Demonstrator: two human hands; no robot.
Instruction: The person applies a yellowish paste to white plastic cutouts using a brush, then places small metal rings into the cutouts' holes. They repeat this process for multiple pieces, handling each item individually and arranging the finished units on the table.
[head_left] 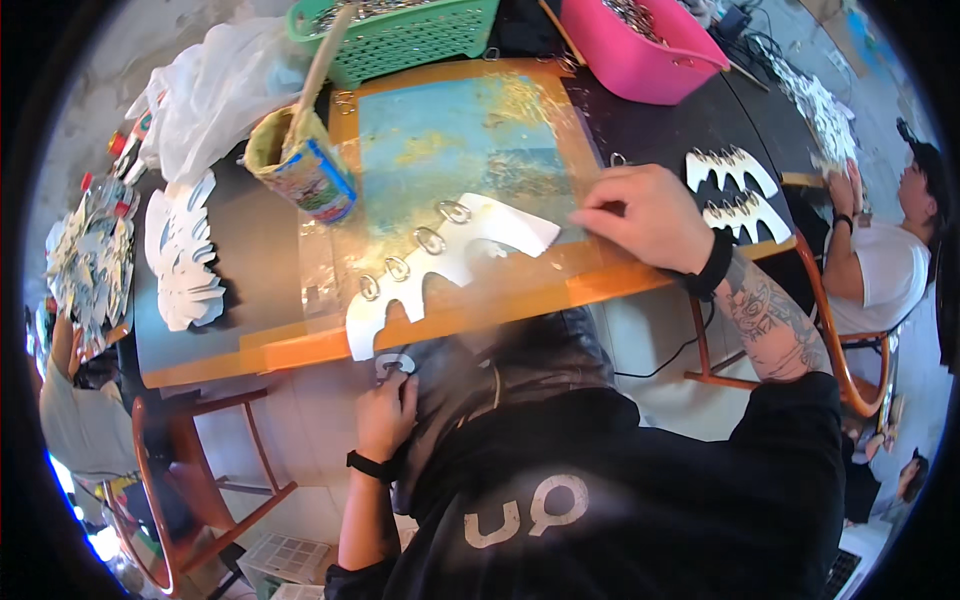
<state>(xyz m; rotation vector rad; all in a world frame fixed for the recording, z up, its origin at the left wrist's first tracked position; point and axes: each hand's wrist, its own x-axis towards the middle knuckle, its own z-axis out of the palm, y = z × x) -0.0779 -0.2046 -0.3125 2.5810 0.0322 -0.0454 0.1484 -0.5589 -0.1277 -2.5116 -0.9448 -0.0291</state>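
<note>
A white arched strip [470, 245] lies at the table's front edge, its left end sticking out over it. Several metal rings [430, 240] are fitted along its upper side. Below that left end, my left hand [385, 415] is closed on a small silver metal ring [394, 364], held under the table edge. My right hand [650, 218] is over the table, just right of the strip's other end. Its thumb and forefinger pinch together, and whatever is between them, if anything, is too small to make out.
A glue-smeared can [325, 185] with a stick stands behind the strip. Green [420, 45] and pink baskets [645, 50] of metal parts sit at the back. White cut pieces [183, 255] lie left, ringed strips [745, 215] right. A person [885, 250] works at far right.
</note>
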